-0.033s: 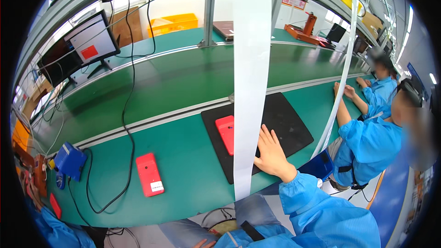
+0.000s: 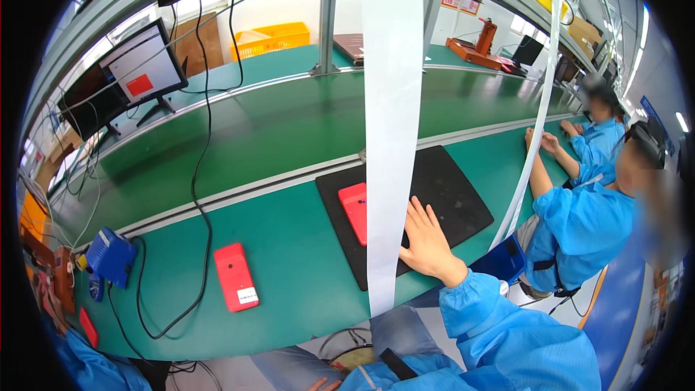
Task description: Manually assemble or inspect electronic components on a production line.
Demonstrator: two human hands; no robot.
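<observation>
- On the black rectangular rubber mat (image 2: 449,195), right hand (image 2: 427,242) lying flat, palm down, fingers spread and gripping nothing, blue sleeve cuff just behind the wrist.
- Just left of that hand, on the same mat: red flat rectangular device (image 2: 353,211), its right edge hidden behind the white vertical strip (image 2: 391,130); whether fingertips touch it cannot be told, since the strip covers the gap.
- Hanging from above and running down the middle of the view, this wide white strip, its lower end in front of the mat's near edge and the green bench top (image 2: 289,282).
- Further left on the bench, well apart from the hand: second red flat device with a white label (image 2: 234,276), lying off the mat.
- At the lower edge, only fingertips of the left hand (image 2: 318,385) visible; cannot tell whether spread or closed.
- Far left: blue box-shaped unit (image 2: 110,255) with black cables (image 2: 195,195) trailing across the bench and up to the frame overhead.
- Beyond the green conveyor belt (image 2: 289,130), at the back left: dark monitor showing a red patch (image 2: 141,65).
- At the right, co-worker in blue work coat (image 2: 579,224) seated at the same bench, forearms resting on its edge, near a second, narrower white strip (image 2: 539,108).
</observation>
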